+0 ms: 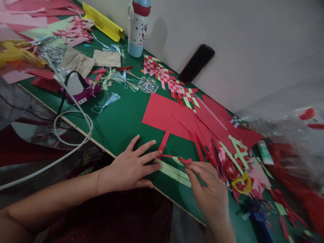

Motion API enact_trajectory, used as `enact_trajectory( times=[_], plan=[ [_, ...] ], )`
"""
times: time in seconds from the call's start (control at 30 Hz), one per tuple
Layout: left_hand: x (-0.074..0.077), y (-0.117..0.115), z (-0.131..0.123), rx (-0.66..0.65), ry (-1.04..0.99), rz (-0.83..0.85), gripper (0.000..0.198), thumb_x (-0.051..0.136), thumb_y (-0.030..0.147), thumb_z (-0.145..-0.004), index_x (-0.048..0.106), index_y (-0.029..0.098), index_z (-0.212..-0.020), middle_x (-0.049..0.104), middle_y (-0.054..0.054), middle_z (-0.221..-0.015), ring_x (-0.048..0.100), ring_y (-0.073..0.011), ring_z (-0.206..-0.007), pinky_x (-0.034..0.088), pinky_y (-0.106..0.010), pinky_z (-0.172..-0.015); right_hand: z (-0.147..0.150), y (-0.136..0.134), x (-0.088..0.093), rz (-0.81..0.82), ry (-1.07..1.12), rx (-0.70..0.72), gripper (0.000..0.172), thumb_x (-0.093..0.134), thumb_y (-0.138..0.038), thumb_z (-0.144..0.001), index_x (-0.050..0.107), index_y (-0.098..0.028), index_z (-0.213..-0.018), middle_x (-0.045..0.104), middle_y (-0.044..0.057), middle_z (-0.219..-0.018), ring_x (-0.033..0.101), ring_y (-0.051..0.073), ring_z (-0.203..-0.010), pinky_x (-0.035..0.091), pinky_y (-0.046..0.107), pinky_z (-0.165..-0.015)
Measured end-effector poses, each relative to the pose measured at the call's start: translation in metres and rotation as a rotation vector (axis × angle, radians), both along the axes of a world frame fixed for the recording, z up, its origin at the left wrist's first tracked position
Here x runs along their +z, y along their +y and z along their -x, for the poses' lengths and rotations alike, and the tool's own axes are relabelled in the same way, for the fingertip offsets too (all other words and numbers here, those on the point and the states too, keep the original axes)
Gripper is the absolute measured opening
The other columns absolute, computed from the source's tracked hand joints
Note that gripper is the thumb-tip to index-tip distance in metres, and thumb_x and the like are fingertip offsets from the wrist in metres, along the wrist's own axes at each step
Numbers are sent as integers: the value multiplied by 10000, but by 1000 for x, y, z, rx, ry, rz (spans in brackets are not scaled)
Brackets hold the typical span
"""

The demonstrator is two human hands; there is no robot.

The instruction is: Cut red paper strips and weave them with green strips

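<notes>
My left hand (128, 168) lies with its fingers spread at the front edge of the green table (126, 125). Its fingertips press the ends of light green paper strips (174, 174) lying side by side. A thin red paper strip (174, 157) runs from those fingertips to my right hand (210, 189). There, thumb and forefinger pinch the red strip's end, where a bit of light green paper also shows. Another red strip (165, 141) slants down to my left fingers from a sheet of red paper (162, 111).
Yellow-handled scissors (241, 184) rest among paper scraps on the right. Behind are woven paper pieces (164, 74), a dish of small beads (148, 85), a water bottle (138, 33) and a phone (196, 63) against the wall. A white cable (83, 138) loops over the left edge.
</notes>
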State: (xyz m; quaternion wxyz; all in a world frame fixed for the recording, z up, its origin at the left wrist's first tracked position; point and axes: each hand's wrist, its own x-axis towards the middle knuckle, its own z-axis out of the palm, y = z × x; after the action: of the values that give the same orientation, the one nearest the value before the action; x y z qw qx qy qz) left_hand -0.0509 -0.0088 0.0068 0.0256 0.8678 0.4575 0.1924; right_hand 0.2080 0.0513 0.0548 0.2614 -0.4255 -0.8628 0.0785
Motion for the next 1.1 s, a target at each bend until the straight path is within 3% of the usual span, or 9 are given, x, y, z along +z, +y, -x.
enact_trajectory(
  times=[0.13,0.3,0.47,0.63,0.9,1.1],
  plan=[
    [0,0,0,17,-14,37,507,518,666,-902,589,343,-1286,451,-79,-1513,272,-339,-1471,61,-647,-1182,13,8,0,14,-77,86,178,548,-319,-962,699,-239,-914,743,48,-851,682,215,-842,496,381,-805],
    [-1,-1,-1,36,-42,69,530,561,674,-871,586,348,-1287,425,-129,-1525,244,-362,-1481,114,-664,-1163,27,28,6,185,-185,173,262,475,-349,-986,711,-244,-944,755,43,-851,690,196,-788,489,357,-770],
    [0,-1,-1,30,-54,91,506,564,658,-879,592,343,-1274,369,-153,-1552,228,-384,-1484,128,-677,-1151,33,49,2,336,-311,221,223,503,-293,-960,711,-253,-1031,770,26,-958,697,200,-854,508,374,-809],
    [2,0,-1,31,-62,98,509,599,652,-860,609,335,-1257,395,-129,-1534,245,-379,-1477,94,-663,-1172,36,50,-5,263,-288,234,229,505,-307,-967,710,-240,-1045,736,58,-1003,679,209,-941,507,367,-829],
    [2,0,-1,21,-54,97,497,562,653,-881,593,341,-1267,454,-113,-1486,253,-363,-1476,88,-669,-1175,30,32,-8,241,-310,278,253,453,-289,-999,698,-234,-1032,718,46,-946,666,194,-871,470,368,-793],
    [3,0,-1,31,-59,78,488,560,654,-881,600,330,-1245,458,-119,-1476,252,-355,-1477,101,-653,-1179,32,35,-13,231,-255,214,248,456,-279,-992,696,-225,-1025,725,46,-910,675,198,-850,479,364,-787]
  ],
)
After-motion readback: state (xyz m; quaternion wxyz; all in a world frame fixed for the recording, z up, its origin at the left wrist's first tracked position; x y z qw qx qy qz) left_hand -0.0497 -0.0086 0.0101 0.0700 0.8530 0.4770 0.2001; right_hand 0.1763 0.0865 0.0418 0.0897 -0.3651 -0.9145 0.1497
